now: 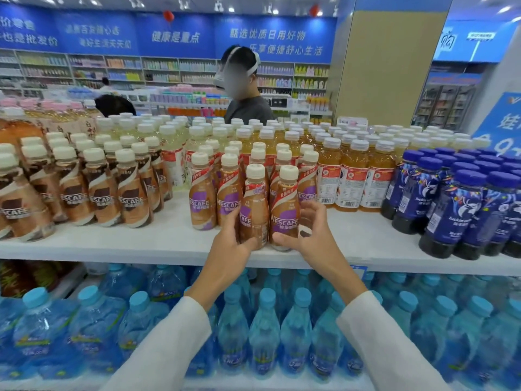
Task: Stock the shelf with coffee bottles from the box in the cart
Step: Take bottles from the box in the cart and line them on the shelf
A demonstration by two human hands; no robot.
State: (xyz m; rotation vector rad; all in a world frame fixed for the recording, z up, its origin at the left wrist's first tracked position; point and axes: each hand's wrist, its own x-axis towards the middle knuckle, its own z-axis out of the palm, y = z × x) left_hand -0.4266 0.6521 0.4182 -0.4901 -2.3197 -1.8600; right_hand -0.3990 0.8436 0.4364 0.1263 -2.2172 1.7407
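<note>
Two Nescafe coffee bottles with purple labels and cream caps stand upright near the front edge of the white shelf (169,244). My left hand (229,244) grips the left bottle (254,204) around its lower body. My right hand (313,235) curls around the right bottle (285,207), thumb at its base and fingers on its far side. Behind them stand several more purple-label coffee bottles (201,193) in rows. The box and the cart are out of view.
Brown-label Nescafe bottles (98,190) fill the shelf's left, orange drink bottles (349,176) and dark blue-capped bottles (465,210) its right. Blue water bottles (265,334) pack the lower shelf. A person (242,88) stands beyond the display.
</note>
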